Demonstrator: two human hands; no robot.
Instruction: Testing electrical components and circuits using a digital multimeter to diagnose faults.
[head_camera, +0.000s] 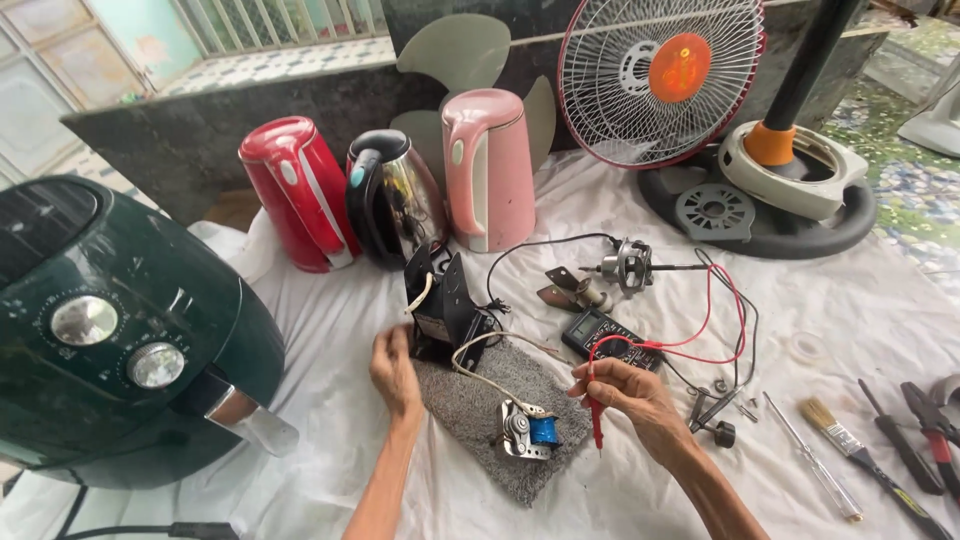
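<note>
Head view, looking down at my two hands over a tabletop (330, 330) draped in white cloth.

My right hand (640, 400) has its grip closed on a red test probe (595, 415), tip pointing down, just right of a small motor (525, 435) with a blue part. The motor lies on a grey mat (480, 400). The probe's red lead (700, 340) loops up and back to a dark multimeter (605, 335) lying just behind the hand.

My left hand (395, 375) rests at the mat's left edge, fingers curled against a black bracket part (445, 305); I cannot tell whether the grip closes on it. A white wire (480, 365) runs from the bracket to the motor.

Behind: red kettle (298, 195), steel-and-black kettle (395, 200), pink kettle (488, 170). Dark green air fryer (110, 330) at far left. Fan guard (660, 80) and fan base (760, 200) at upper right. Another small motor with shaft (630, 265) beyond the multimeter. Paintbrush (840, 435), screwdriver (810, 460) and pliers (930, 430) at far right.
</note>
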